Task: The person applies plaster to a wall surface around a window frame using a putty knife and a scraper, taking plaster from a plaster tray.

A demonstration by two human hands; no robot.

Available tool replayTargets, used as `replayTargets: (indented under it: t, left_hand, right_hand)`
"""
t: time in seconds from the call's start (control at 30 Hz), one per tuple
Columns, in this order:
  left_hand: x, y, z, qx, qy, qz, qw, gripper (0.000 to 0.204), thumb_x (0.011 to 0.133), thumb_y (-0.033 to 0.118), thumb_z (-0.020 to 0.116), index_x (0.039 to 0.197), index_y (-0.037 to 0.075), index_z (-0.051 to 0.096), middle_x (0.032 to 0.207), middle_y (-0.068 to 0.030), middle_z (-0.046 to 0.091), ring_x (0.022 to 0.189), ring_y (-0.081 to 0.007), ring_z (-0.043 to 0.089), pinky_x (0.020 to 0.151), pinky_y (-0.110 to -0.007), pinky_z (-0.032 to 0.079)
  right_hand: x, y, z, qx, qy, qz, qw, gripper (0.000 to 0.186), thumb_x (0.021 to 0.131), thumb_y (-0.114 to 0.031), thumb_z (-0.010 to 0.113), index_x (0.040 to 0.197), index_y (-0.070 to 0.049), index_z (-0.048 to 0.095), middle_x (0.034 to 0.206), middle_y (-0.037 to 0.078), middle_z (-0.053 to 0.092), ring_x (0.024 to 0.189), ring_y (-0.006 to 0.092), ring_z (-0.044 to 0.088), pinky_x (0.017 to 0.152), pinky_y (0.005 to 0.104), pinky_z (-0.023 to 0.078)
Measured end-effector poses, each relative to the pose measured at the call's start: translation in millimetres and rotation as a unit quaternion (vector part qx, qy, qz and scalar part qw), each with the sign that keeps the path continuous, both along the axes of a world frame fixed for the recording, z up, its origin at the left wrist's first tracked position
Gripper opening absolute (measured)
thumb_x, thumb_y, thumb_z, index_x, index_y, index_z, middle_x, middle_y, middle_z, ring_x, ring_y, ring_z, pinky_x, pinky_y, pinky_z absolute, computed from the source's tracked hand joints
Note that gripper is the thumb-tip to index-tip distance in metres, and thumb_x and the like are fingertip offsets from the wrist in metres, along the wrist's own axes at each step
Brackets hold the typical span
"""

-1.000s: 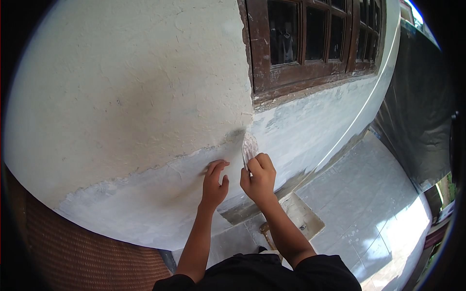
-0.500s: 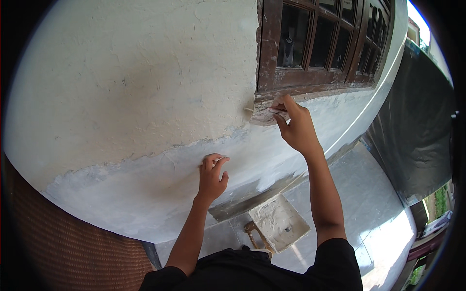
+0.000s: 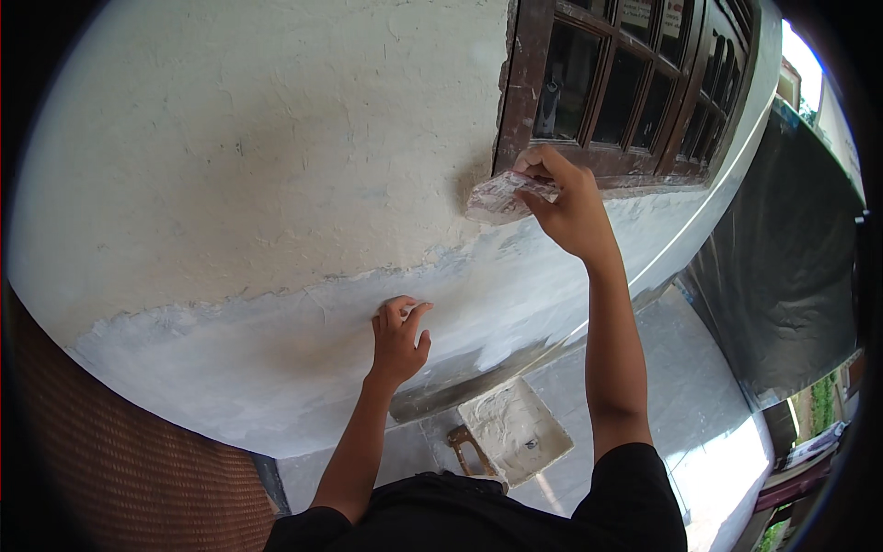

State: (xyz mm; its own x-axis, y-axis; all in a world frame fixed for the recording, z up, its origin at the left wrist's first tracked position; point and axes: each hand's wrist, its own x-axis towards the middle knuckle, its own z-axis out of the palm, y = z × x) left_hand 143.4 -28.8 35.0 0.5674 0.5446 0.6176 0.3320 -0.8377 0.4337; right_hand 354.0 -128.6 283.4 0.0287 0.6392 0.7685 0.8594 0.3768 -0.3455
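Observation:
My right hand [image 3: 572, 204] pinches a flat putty spreader [image 3: 501, 197] caked with pale paste, fingers above and thumb below. The spreader is at the lower left corner of the brown wooden window frame [image 3: 520, 101], against or just in front of the wall. Lower and to the left, my left hand [image 3: 398, 340] is by the whitened lower part of the wall [image 3: 276, 354], fingers bent and thumb apart. Its fingertips appear to touch the surface, and a whitish patch shows at them. I see no tool in it.
A square tray [image 3: 560, 445] of white paste is below my hands, beside a brown piece with a cut-out [image 3: 457, 437]. Brown woven material [image 3: 120, 423] curves along the lower left. A dark sheet [image 3: 773, 248] hangs at the right, above grey floor tiles [image 3: 658, 354].
My right hand and the spreader have gone up slightly, from beneath the window frame onto its lower left corner. The left hand keeps nearly the same place. The view has shifted a little.

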Motion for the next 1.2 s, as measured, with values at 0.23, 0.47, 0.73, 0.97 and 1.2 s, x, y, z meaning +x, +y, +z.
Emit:
replayTargets:
  t: [0.23,0.47,0.73,0.97,1.2]
  left_hand:
    - [6.3,-1.7,0.3,0.0,0.001,0.005,1.0,0.05,0.074,0.009,0.068,0.123,0.017,0.058,0.124,-0.0079,0.042,0.11,-0.0267,0.045,0.097,-0.045,0.032]
    - [6.3,-1.7,-0.6,0.016,-0.003,0.008,1.0,0.05,0.073,0.009,0.07,0.122,0.018,0.058,0.124,-0.008,0.041,0.104,-0.0257,0.045,0.095,-0.043,0.032]
    - [4.1,-2.4,-0.4,0.02,-0.007,0.012,1.0,0.05,0.073,0.008,0.07,0.121,0.018,0.059,0.124,-0.0083,0.041,0.104,-0.0261,0.045,0.095,-0.043,0.032]
    - [6.0,-1.6,-1.9,0.017,-0.007,0.008,1.0,0.05,0.073,0.007,0.07,0.12,0.018,0.059,0.124,-0.0087,0.04,0.105,-0.0266,0.044,0.096,-0.044,0.032]
    - [8.0,-1.0,-3.3,0.02,-0.002,0.007,1.0,0.051,0.073,0.008,0.07,0.121,0.018,0.058,0.125,-0.009,0.04,0.105,-0.0271,0.043,0.096,-0.044,0.032]
  right_hand:
    - [11.6,11.6,4.6,0.037,0.021,-0.011,0.999,0.03,0.074,0.009,0.07,0.099,-0.001,0.056,0.096,0.017,0.069,0.1,0.033,0.068,0.085,0.0349,0.052]
    - [13.0,17.6,-5.6,-0.047,0.029,0.006,0.998,0.031,0.074,0.011,0.071,0.1,0.001,0.056,0.094,0.011,0.067,0.098,0.0214,0.067,0.09,0.0319,0.049]
    - [18.9,18.0,-1.9,-0.029,0.081,0.018,0.996,0.031,0.072,0.009,0.071,0.099,-0.001,0.057,0.094,0.012,0.068,0.097,0.0237,0.068,0.087,0.0311,0.049]
    - [31.4,13.9,3.8,0.036,0.146,0.028,0.988,0.029,0.074,0.011,0.069,0.097,-0.001,0.057,0.094,0.009,0.068,0.097,0.019,0.067,0.087,0.029,0.049]
    - [30.2,23.7,1.0,0.006,0.106,0.008,0.994,0.032,0.071,0.008,0.071,0.099,0.0,0.057,0.092,0.013,0.068,0.094,0.0204,0.067,0.088,0.0313,0.049]
